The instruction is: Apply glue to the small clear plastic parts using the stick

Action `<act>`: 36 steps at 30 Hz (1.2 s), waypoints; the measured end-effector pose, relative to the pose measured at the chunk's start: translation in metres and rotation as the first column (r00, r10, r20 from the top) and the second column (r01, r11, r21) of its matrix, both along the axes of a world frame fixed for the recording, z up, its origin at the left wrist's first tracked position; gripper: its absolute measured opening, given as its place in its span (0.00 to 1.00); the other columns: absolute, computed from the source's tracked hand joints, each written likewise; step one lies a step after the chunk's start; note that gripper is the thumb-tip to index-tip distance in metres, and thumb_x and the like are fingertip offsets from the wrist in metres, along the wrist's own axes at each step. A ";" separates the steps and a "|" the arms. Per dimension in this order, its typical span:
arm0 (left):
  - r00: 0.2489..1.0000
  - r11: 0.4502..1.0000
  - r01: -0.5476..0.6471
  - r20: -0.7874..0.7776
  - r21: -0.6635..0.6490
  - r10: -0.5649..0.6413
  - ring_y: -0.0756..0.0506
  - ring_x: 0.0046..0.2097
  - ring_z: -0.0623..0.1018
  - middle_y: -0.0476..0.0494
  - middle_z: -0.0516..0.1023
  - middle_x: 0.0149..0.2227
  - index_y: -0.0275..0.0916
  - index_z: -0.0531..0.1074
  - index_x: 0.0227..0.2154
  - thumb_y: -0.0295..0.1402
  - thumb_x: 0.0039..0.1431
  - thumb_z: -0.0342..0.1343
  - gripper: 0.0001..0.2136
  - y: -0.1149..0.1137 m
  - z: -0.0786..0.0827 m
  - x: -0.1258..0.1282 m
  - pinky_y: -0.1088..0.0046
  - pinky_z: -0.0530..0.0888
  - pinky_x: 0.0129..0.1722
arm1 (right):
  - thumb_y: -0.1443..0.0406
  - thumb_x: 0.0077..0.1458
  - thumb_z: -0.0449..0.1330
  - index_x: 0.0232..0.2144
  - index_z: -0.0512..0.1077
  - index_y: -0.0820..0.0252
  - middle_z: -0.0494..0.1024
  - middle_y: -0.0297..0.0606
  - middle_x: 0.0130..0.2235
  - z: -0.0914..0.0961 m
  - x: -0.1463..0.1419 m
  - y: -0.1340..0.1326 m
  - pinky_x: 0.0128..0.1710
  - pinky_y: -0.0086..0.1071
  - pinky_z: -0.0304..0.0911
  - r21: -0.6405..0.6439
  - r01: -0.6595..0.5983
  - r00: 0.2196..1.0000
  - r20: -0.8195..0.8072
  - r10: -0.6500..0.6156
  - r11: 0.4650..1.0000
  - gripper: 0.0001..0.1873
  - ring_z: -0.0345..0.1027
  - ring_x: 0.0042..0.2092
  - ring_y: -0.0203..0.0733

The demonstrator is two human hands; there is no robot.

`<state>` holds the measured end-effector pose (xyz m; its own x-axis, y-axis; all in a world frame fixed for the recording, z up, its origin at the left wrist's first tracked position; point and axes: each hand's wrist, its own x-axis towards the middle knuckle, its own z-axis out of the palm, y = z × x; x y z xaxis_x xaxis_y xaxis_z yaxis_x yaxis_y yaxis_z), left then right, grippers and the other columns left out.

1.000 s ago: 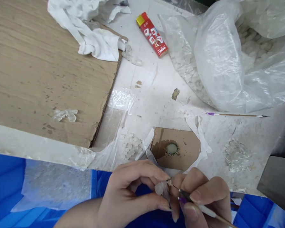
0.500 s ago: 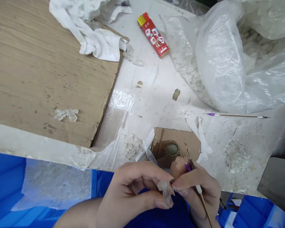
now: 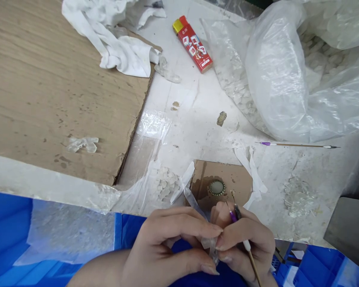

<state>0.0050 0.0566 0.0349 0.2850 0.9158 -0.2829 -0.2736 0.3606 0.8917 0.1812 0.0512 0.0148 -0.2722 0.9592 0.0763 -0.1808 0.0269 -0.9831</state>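
Over the table's near edge, my left hand (image 3: 170,239) pinches a small translucent plastic piece (image 3: 210,244) between thumb and fingers. The thumb and forefinger of my right hand (image 3: 248,231) meet at the piece's right side. Tucked in that same hand are thin needle-tipped tools (image 3: 251,261); one has a wooden handle with a white and black end, another shows a purple tip. My fingers partly cover the piece. Just beyond them, a bottle cap (image 3: 217,187) with pale contents sits on a small stained cardboard (image 3: 239,177).
Small translucent pieces (image 3: 164,183) lie left of the cardboard, clear ones (image 3: 299,196) to the right. A similar tool (image 3: 299,145) lies behind. Around are a large plastic bag (image 3: 275,79), a red box (image 3: 194,46), white cloth (image 3: 122,52) and a large cardboard sheet (image 3: 48,79) holding a clear piece (image 3: 83,144).
My right hand has shifted slightly left, bringing its fingertips against the translucent piece. My left fingers have closed over it, covering more of it.
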 end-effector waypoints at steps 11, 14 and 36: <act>0.999 0.998 0.002 -0.032 0.055 -0.001 0.46 0.24 0.86 0.45 0.88 0.26 0.49 0.88 0.43 0.32 0.55 0.75 0.12 0.005 0.002 0.004 0.79 0.84 0.27 | 0.62 0.70 0.57 0.38 0.72 0.54 0.66 0.31 0.27 0.003 -0.002 -0.002 0.20 0.29 0.63 0.055 0.005 0.999 0.037 -0.007 0.998 0.07 0.61 0.23 0.36; 1.000 0.998 0.019 -0.017 0.055 -0.018 0.46 0.25 0.86 0.45 0.89 0.28 0.50 0.87 0.46 0.32 0.57 0.74 0.13 0.003 0.000 0.003 0.78 0.84 0.29 | 0.62 0.70 0.56 0.37 0.71 0.55 0.66 0.30 0.26 0.003 -0.002 0.000 0.19 0.29 0.62 0.077 0.030 0.998 0.044 -0.033 0.997 0.08 0.59 0.22 0.35; 0.975 0.928 0.200 -0.159 0.315 -0.156 0.48 0.34 0.87 0.39 0.87 0.36 0.36 0.82 0.47 0.30 0.68 0.64 0.08 -0.004 -0.003 -0.010 0.82 0.85 0.38 | 0.62 0.68 0.60 0.34 0.73 0.56 0.64 0.29 0.24 0.008 -0.007 -0.002 0.19 0.26 0.55 -0.014 0.072 0.997 -0.001 -0.072 0.997 0.09 0.57 0.22 0.33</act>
<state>-0.0046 0.0529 0.0315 0.4334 0.9010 -0.0211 -0.1071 0.0747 0.9914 0.1746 0.0488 0.0225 -0.2026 0.9772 0.0633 -0.1806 0.0262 -0.9832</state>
